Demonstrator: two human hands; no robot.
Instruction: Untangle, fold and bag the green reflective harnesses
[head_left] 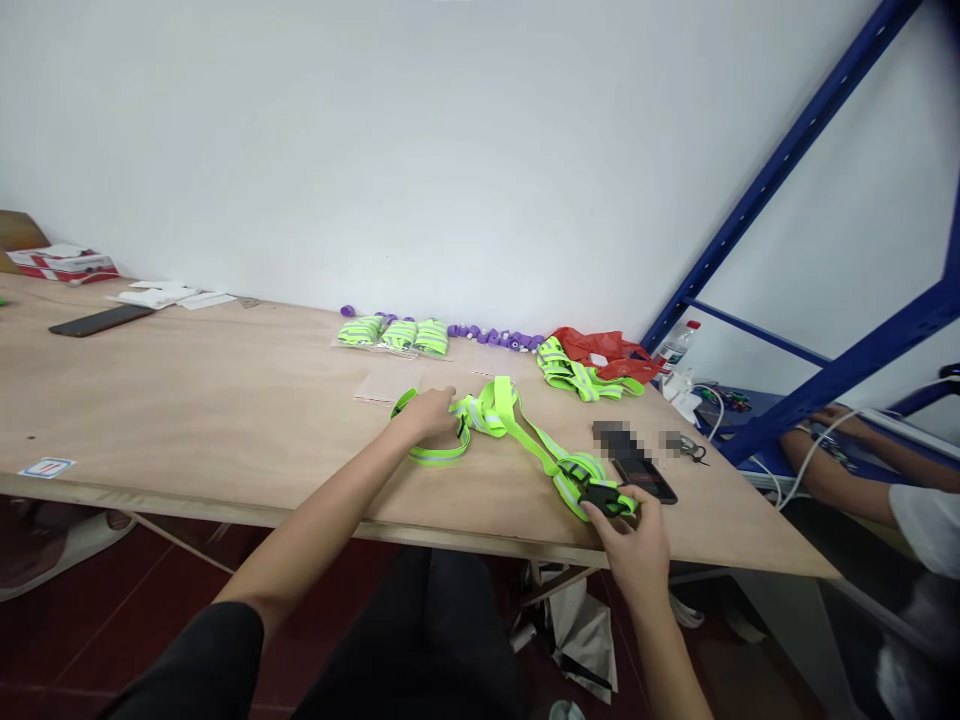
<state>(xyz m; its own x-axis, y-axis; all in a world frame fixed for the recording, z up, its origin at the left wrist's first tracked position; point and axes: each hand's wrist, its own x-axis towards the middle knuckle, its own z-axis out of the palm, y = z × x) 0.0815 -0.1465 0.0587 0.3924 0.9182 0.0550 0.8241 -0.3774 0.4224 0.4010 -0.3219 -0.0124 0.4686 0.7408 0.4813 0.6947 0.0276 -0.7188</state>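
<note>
A neon yellow-green reflective strap (501,405) with grey stripes lies tangled across the wooden table in front of me. At its left end, my left hand (429,414) is closed on the band, with a loop hanging below; the fingertips are partly hidden. The right end carries a black plastic buckle (602,499), pinched between the thumb and fingers of my right hand (637,535). Beside that hand lies a dark phone (651,478), partly blurred out.
Bagged straps (400,334) and purple rolls (495,338) line the wall. More straps (577,378) lie by a red plastic bag (600,348). A bottle (679,345) stands near the blue metal frame (780,150). Another person's arm (832,475) is at right. Keys (686,446) lie near the table's right edge.
</note>
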